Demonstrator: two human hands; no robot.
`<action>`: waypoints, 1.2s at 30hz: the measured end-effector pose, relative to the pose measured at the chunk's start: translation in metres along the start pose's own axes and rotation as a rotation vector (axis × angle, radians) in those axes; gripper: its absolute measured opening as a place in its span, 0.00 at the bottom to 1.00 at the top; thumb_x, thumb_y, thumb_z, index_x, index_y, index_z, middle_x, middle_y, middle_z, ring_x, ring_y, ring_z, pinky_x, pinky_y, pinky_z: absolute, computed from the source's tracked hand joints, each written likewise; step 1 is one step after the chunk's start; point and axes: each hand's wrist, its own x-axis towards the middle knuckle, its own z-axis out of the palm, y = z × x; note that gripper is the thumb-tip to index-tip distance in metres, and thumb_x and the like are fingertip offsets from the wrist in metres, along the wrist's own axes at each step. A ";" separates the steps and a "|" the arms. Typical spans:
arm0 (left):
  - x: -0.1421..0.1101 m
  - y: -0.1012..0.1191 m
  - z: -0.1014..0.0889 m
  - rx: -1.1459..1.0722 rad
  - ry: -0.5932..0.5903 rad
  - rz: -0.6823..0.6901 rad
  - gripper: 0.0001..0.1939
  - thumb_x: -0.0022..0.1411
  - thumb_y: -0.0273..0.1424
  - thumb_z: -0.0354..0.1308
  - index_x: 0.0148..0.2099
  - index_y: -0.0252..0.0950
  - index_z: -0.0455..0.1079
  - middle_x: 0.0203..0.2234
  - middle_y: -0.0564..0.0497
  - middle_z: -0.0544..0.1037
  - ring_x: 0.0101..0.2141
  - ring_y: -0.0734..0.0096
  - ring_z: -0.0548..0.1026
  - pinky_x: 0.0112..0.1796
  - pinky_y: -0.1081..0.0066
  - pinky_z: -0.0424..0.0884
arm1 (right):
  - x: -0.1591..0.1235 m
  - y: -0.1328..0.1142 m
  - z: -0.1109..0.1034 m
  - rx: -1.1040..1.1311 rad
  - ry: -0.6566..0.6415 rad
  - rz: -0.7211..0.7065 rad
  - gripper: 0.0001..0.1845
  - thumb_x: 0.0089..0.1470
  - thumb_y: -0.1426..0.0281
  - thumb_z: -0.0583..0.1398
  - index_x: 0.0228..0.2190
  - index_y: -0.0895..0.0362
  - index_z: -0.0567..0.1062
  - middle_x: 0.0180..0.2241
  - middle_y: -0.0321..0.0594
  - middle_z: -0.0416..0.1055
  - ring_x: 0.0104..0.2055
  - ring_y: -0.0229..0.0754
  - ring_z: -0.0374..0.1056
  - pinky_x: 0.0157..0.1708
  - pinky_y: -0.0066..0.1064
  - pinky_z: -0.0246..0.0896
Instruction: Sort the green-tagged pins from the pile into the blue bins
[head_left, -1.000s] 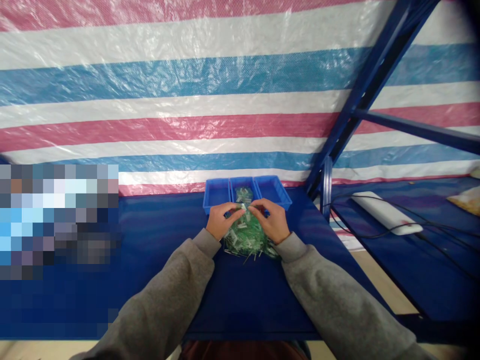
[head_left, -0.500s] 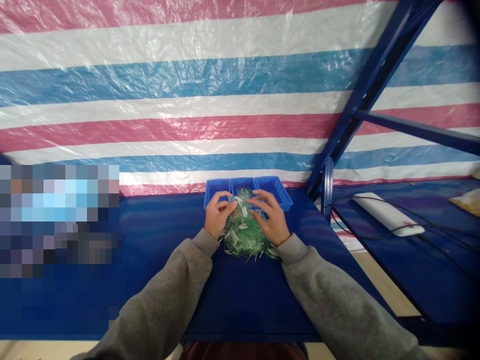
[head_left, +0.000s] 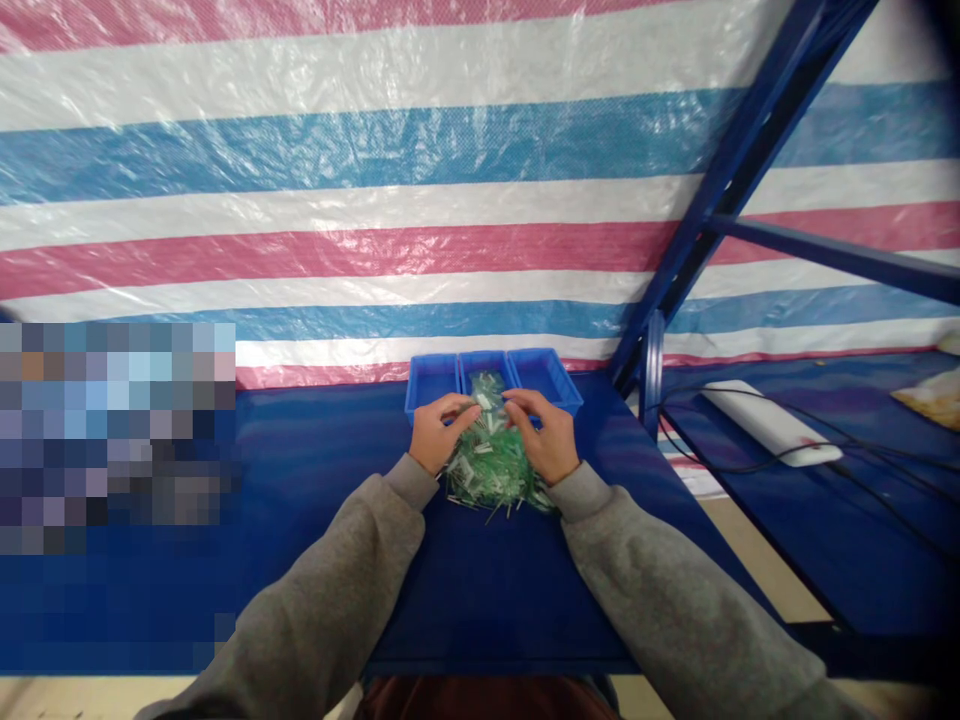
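A loose heap of thin green and clear pieces (head_left: 495, 468), with small white bits among them, lies on the blue table (head_left: 480, 590). At the heap's upper left, my left hand (head_left: 439, 432) has its thumb and fingertips drawn together in a pinch. My right hand (head_left: 551, 436) mirrors it on the other side, thumb and forefinger close together. Whatever either pinch holds is too small to make out. Behind the hands stands a blue three-compartment bin (head_left: 433, 378); more of the clear and white pieces reach into its middle compartment.
A blue metal frame (head_left: 694, 230) rises at the right. Beyond it, a white power-bank-like box (head_left: 772, 424) with black cables lies on another blue surface. Striped plastic sheeting (head_left: 337, 250) hangs behind the table. The left side is pixelated.
My right hand's spread fingers have drawn in to a pinch. My left fingers have also come closer to the thumb, both hands staying over the heap.
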 end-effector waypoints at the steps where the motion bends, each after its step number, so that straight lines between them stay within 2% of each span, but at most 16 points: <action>1: 0.000 -0.001 0.001 -0.066 0.019 -0.043 0.15 0.54 0.38 0.62 0.40 0.33 0.71 0.23 0.52 0.76 0.23 0.73 0.73 0.29 0.73 0.71 | 0.000 -0.001 -0.001 0.006 -0.004 -0.016 0.12 0.59 0.68 0.53 0.41 0.54 0.73 0.35 0.40 0.74 0.33 0.39 0.71 0.38 0.34 0.67; 4: 0.000 0.000 0.004 -0.208 0.064 -0.111 0.23 0.53 0.38 0.64 0.49 0.36 0.64 0.18 0.58 0.73 0.18 0.74 0.72 0.23 0.74 0.70 | 0.001 -0.003 -0.002 -0.012 -0.050 -0.123 0.14 0.58 0.71 0.53 0.43 0.53 0.74 0.47 0.45 0.68 0.46 0.44 0.67 0.46 0.40 0.65; 7: -0.001 0.001 0.005 -0.244 0.079 -0.111 0.21 0.53 0.39 0.64 0.46 0.35 0.65 0.19 0.57 0.73 0.18 0.74 0.73 0.23 0.74 0.71 | 0.001 -0.002 -0.001 -0.045 -0.083 -0.179 0.14 0.55 0.71 0.57 0.43 0.51 0.75 0.51 0.45 0.64 0.50 0.47 0.64 0.47 0.43 0.64; 10: -0.002 0.001 0.004 -0.211 0.056 -0.074 0.16 0.56 0.40 0.60 0.39 0.32 0.70 0.22 0.52 0.74 0.20 0.75 0.73 0.25 0.73 0.72 | 0.000 0.001 0.001 -0.053 -0.070 -0.149 0.10 0.55 0.69 0.58 0.38 0.52 0.77 0.43 0.44 0.70 0.45 0.46 0.67 0.46 0.42 0.65; 12: -0.002 -0.001 0.002 -0.145 0.030 0.000 0.15 0.57 0.40 0.59 0.38 0.32 0.72 0.26 0.49 0.75 0.25 0.73 0.73 0.29 0.72 0.72 | 0.000 0.002 0.002 -0.024 -0.046 -0.098 0.08 0.55 0.67 0.58 0.35 0.53 0.78 0.37 0.43 0.73 0.41 0.44 0.69 0.44 0.40 0.65; 15: 0.000 -0.005 0.000 -0.036 0.034 0.113 0.14 0.53 0.38 0.63 0.38 0.33 0.74 0.36 0.45 0.75 0.35 0.69 0.73 0.34 0.71 0.72 | 0.001 0.003 0.004 0.067 -0.042 0.031 0.09 0.54 0.63 0.60 0.30 0.55 0.77 0.30 0.41 0.75 0.33 0.43 0.71 0.38 0.37 0.67; 18: 0.002 -0.008 0.000 -0.051 0.024 0.052 0.13 0.54 0.38 0.62 0.36 0.32 0.72 0.33 0.47 0.75 0.34 0.70 0.74 0.34 0.72 0.71 | 0.000 0.004 0.005 0.201 -0.112 0.176 0.12 0.53 0.61 0.60 0.32 0.57 0.76 0.26 0.38 0.74 0.26 0.41 0.71 0.33 0.35 0.68; 21: 0.003 -0.008 0.001 -0.127 0.023 -0.059 0.14 0.54 0.38 0.62 0.37 0.32 0.69 0.25 0.52 0.75 0.26 0.74 0.73 0.28 0.74 0.70 | -0.001 0.005 0.004 0.250 -0.107 0.195 0.15 0.57 0.62 0.56 0.42 0.56 0.74 0.32 0.40 0.75 0.27 0.39 0.71 0.32 0.34 0.69; 23: 0.003 -0.007 0.002 -0.173 0.042 -0.093 0.16 0.53 0.39 0.63 0.39 0.33 0.68 0.20 0.55 0.72 0.22 0.76 0.70 0.25 0.76 0.68 | -0.001 0.004 0.002 0.190 -0.101 0.101 0.17 0.57 0.64 0.55 0.47 0.54 0.71 0.41 0.43 0.72 0.34 0.40 0.71 0.35 0.35 0.69; 26: 0.002 -0.006 0.003 -0.218 0.036 -0.131 0.19 0.53 0.40 0.63 0.43 0.35 0.66 0.16 0.59 0.68 0.17 0.78 0.66 0.21 0.77 0.65 | 0.000 0.002 0.000 0.058 -0.105 -0.056 0.15 0.55 0.67 0.57 0.45 0.51 0.73 0.50 0.45 0.65 0.44 0.43 0.68 0.42 0.38 0.67; 29: 0.000 -0.004 0.002 -0.190 0.014 -0.104 0.17 0.56 0.43 0.59 0.39 0.34 0.68 0.19 0.55 0.69 0.19 0.77 0.66 0.21 0.76 0.65 | 0.001 0.001 -0.001 -0.007 -0.089 -0.122 0.10 0.56 0.67 0.57 0.38 0.52 0.76 0.45 0.44 0.68 0.45 0.44 0.67 0.46 0.41 0.64; 32: -0.001 -0.001 0.000 -0.092 -0.012 0.044 0.22 0.62 0.46 0.49 0.32 0.32 0.71 0.28 0.48 0.71 0.26 0.74 0.69 0.26 0.73 0.67 | 0.002 0.000 -0.001 -0.010 -0.071 -0.098 0.09 0.57 0.66 0.56 0.34 0.54 0.76 0.35 0.42 0.71 0.38 0.42 0.68 0.40 0.37 0.65; 34: -0.001 0.001 -0.001 0.006 -0.031 0.151 0.22 0.60 0.46 0.52 0.29 0.32 0.71 0.33 0.46 0.71 0.32 0.71 0.70 0.30 0.72 0.68 | 0.002 -0.001 -0.002 -0.012 -0.066 -0.057 0.10 0.57 0.64 0.56 0.31 0.55 0.75 0.31 0.41 0.71 0.32 0.41 0.67 0.36 0.35 0.64; 36: -0.002 0.002 -0.001 0.097 -0.054 0.206 0.19 0.58 0.44 0.56 0.28 0.32 0.71 0.33 0.46 0.71 0.33 0.70 0.69 0.32 0.72 0.67 | 0.001 -0.001 -0.003 -0.006 -0.092 -0.017 0.12 0.57 0.62 0.56 0.29 0.56 0.74 0.28 0.40 0.70 0.30 0.40 0.65 0.33 0.33 0.63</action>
